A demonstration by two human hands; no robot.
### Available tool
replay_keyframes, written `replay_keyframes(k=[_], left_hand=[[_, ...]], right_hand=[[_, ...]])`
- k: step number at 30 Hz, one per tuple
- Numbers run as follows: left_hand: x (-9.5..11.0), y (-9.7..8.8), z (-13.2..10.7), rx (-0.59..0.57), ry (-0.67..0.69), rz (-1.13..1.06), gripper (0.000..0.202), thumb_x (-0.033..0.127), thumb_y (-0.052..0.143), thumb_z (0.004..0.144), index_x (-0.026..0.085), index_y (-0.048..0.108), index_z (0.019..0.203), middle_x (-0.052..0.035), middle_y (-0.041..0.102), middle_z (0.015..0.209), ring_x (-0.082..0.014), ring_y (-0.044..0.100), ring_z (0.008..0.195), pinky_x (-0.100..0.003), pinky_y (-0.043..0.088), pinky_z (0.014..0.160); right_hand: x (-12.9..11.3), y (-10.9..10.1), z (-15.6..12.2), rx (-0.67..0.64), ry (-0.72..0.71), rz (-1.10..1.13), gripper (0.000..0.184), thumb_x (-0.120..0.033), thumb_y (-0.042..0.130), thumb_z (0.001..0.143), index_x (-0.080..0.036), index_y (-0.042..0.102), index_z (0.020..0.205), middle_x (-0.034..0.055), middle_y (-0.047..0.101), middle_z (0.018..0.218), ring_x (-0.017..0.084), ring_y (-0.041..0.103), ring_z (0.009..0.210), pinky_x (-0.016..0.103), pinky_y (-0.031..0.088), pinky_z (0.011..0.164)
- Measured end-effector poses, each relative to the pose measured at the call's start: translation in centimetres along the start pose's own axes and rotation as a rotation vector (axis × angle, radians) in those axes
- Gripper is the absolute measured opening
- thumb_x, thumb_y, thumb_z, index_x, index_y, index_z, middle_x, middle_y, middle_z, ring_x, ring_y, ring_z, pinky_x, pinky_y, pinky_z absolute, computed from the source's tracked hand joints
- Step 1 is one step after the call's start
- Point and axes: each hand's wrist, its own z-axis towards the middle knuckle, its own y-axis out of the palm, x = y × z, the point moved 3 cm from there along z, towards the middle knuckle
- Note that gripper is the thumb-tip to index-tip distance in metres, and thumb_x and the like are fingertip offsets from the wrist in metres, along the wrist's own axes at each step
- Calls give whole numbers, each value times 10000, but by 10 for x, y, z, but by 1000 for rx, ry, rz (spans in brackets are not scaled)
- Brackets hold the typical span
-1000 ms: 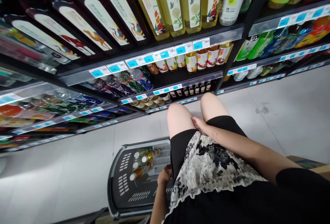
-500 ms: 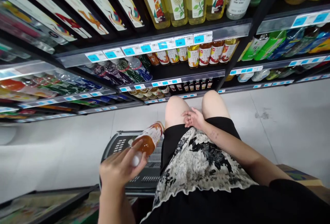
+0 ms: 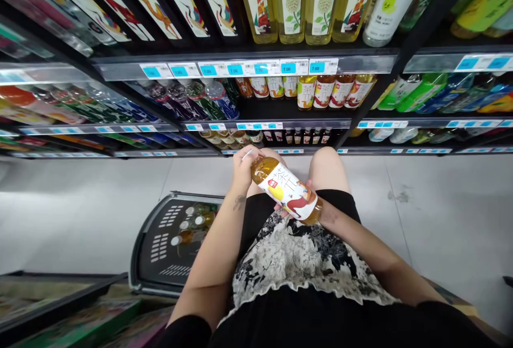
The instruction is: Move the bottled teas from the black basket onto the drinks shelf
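Note:
A bottle of amber tea drink with a white illustrated label lies tilted over my lap, its capped end up to the left. My left hand is closed round its neck and white cap. Under the bottle's lower half is my right hand, mostly hidden; some fingertips and the thumb show at its sides, holding it from below. On the floor to my left stands a dark shopping basket with several white-capped bottles inside.
A drinks shelf spans the front, with price tags along its edges. Similar tea bottles stand on a lower level. Another display rack is at the lower left. Pale floor tiles lie between.
My left hand has carried the bottle from above the basket up and right to my lap. The bottle's label now faces me, and my right hand has come under it.

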Motion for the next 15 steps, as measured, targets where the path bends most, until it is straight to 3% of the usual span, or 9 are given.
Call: replay_keyframes(k=[2, 4, 7, 10, 12, 15], left_hand=[[-18, 8, -4, 84, -127, -146, 288, 426, 633, 740, 147, 655, 671, -54, 641, 698, -148, 583, 678, -241, 476, 654], [-38, 21, -15, 106, -366, -394, 402, 541, 592, 834, 150, 649, 757, -67, 649, 733, -168, 596, 680, -282, 513, 676], [-70, 44, -39, 60, -759, -795, 648, 654, 264, 998, 135, 645, 924, -110, 681, 833, -185, 635, 703, -328, 547, 703], [-95, 50, -48, -1, -796, -937, 608, 518, 173, 1039, 122, 633, 1019, -129, 704, 941, -184, 679, 813, -323, 557, 784], [-104, 50, -48, -57, -756, -916, 512, 412, 204, 1026, 126, 628, 1008, -122, 704, 917, -189, 687, 845, -338, 556, 850], [-106, 52, -45, -109, -744, -865, 468, 433, 292, 980, 115, 635, 993, -124, 695, 866, -221, 690, 873, -366, 554, 891]], right_hand=[[0, -2, 3, -131, -39, 21, 1004, -912, 594, 681, -88, 511, 1249, 201, 670, 1064, 271, 678, 885, 338, 554, 648], [2, -6, 8, -179, -65, 29, 995, -744, 804, 543, -71, 538, 1226, 181, 693, 1032, 259, 687, 884, 346, 572, 726], [5, -13, 15, -59, -78, 17, 838, -426, 870, 515, -51, 575, 1204, 164, 720, 1021, 255, 705, 891, 366, 590, 806], [4, -17, 19, 158, -185, -71, 822, -150, 840, 451, -105, 575, 1227, 122, 734, 1056, 251, 714, 869, 366, 603, 805], [2, -14, 21, 300, -217, -75, 798, -87, 828, 470, -131, 581, 1229, 105, 741, 1050, 245, 716, 836, 362, 607, 790], [0, -2, 19, 490, -168, 111, 429, -299, 702, 848, -107, 613, 1221, 125, 744, 980, 237, 722, 802, 386, 608, 812]])
